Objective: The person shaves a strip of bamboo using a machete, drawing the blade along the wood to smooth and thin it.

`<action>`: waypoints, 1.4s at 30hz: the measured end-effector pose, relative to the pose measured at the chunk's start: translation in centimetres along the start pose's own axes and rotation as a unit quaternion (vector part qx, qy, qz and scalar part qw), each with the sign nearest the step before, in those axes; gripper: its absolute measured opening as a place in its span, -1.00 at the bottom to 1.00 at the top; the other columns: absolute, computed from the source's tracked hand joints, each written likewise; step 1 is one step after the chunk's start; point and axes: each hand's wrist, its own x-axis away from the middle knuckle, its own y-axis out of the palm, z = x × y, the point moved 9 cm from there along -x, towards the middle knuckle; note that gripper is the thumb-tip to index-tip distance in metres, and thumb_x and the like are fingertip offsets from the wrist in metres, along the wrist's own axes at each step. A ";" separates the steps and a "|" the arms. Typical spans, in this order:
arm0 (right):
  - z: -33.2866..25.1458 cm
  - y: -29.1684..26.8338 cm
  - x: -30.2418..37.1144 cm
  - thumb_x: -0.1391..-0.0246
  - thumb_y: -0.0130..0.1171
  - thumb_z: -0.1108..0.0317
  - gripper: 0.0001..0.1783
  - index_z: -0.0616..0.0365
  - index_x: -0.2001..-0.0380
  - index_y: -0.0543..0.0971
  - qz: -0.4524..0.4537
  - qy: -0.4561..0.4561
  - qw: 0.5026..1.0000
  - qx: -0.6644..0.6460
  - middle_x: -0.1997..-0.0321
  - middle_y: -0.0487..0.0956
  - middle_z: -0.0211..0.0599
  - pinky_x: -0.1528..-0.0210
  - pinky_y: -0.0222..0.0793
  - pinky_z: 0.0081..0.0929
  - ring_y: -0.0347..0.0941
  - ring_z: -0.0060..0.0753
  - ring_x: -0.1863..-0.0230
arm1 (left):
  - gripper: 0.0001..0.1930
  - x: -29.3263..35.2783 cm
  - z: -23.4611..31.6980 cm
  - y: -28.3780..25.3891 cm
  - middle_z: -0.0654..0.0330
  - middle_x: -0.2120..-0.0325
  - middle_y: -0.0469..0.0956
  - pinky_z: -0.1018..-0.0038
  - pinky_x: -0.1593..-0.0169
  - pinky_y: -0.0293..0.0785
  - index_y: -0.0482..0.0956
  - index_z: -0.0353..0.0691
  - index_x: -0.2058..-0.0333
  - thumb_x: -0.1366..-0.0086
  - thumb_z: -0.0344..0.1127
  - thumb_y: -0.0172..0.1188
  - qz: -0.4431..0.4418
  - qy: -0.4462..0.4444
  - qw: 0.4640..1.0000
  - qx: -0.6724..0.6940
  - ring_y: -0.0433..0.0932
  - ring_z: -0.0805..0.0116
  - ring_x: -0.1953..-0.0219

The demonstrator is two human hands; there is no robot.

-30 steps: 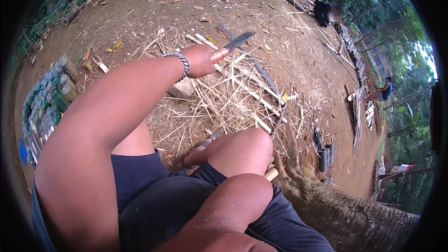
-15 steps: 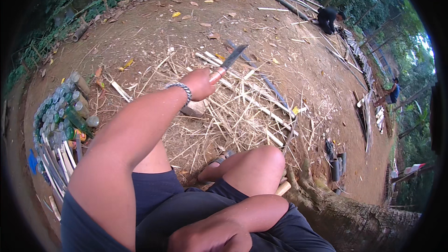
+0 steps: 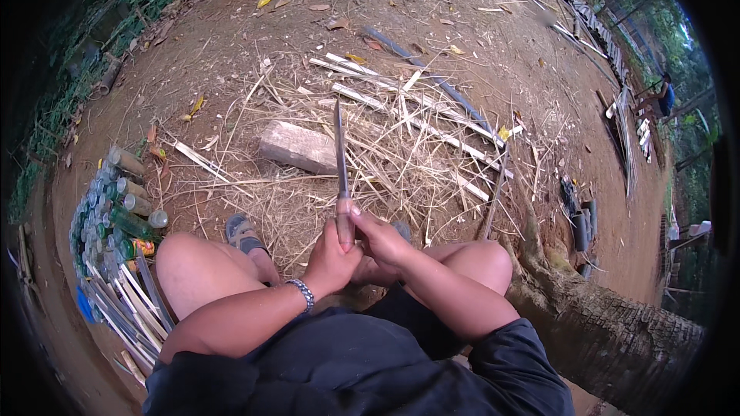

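1. Head view, nearest first: the person sits on the ground, knees spread, with both hands meeting at about 6 o'clock from picture centre. The left hand [image 3: 330,260], with a bracelet on its wrist, is wrapped tight round the bottom of a long knife [image 3: 340,166]. The right hand [image 3: 379,240] has its grip pressed together on the same spot from the other side, thumb up against the handle.
2. That knife points straight up toward 12 o'clock, with its blade out over the litter. Whether a thin sliver sits against the blade I honestly can't tell, too small.
3. My read on the step: looks like setting up a cut or split, both hands steadying the tool. The next move would need the blade kept steady and fingers kept clear of the edge.
4. Just past the blade, at 11 o'clock, a wooden block [image 3: 299,146] lies in dry straw [image 3: 401,162], among split bamboo strips [image 3: 416,119].
5. Containers: a row of bottles [image 3: 127,204] lies on its side at 9 o'clock; contents not readable. Below it, a bundle of sticks [image 3: 123,312].
6. Farthest out, a tree trunk [image 3: 609,331] at 4 o'clock.
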 end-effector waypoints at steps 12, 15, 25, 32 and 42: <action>-18.3 -26.1 6.0 -0.06 0.26 0.14 -0.62 0.16 0.16 0.47 0.333 -0.019 0.739 0.585 0.35 0.60 -0.06 0.18 0.43 -0.17 0.55 -0.09 0.29 | -0.33 -9.3 -3.9 2.5 0.00 0.07 0.52 0.30 -0.11 0.40 0.34 -0.27 -0.16 -0.22 0.07 0.22 -0.339 0.008 0.907 -0.251 0.51 0.07 -0.01; -15.4 -35.8 7.4 -0.01 0.26 0.21 -0.59 0.19 0.12 0.45 0.440 -0.048 0.714 0.543 0.31 0.58 0.05 0.15 0.39 -0.13 0.53 0.10 0.22 | -0.36 -13.5 -9.0 2.0 0.02 0.12 0.56 0.35 -0.07 0.42 0.38 -0.27 -0.13 -0.22 0.07 0.22 -0.342 -0.064 0.890 -0.296 0.54 0.14 0.04; 21.6 -46.3 6.7 0.14 0.21 0.23 -0.67 0.28 0.37 0.50 0.575 0.222 0.729 0.298 0.37 0.57 0.13 0.17 0.38 -0.07 0.53 0.15 0.27 | -0.68 -34.4 -9.6 -3.3 0.05 0.37 0.64 0.42 0.18 0.51 0.57 -0.30 0.15 -0.24 -0.17 0.21 -0.042 -0.019 0.968 -0.246 0.62 0.26 0.33; 22.1 -44.1 5.4 0.06 0.21 0.40 -0.80 0.12 0.43 0.36 0.538 0.194 0.793 0.210 0.58 0.45 -0.28 0.43 0.38 -0.28 0.44 -0.33 0.55 | -0.70 -50.3 -15.9 -10.2 -0.01 0.32 0.63 0.30 0.10 0.48 0.57 -0.32 0.20 -0.28 -0.18 0.11 0.115 -0.058 0.938 -0.323 0.61 0.10 0.24; 17.2 -41.6 2.9 0.01 0.20 0.45 -0.76 0.14 0.36 0.32 0.490 0.249 0.814 0.185 0.58 0.43 -0.35 0.59 0.39 -0.43 0.45 -0.44 0.61 | -0.49 -59.1 -25.1 -11.7 -0.15 0.04 0.53 0.30 -0.14 0.36 0.47 -0.45 -0.01 -0.25 -0.11 0.16 0.019 -0.174 0.882 -0.437 0.52 -0.04 -0.01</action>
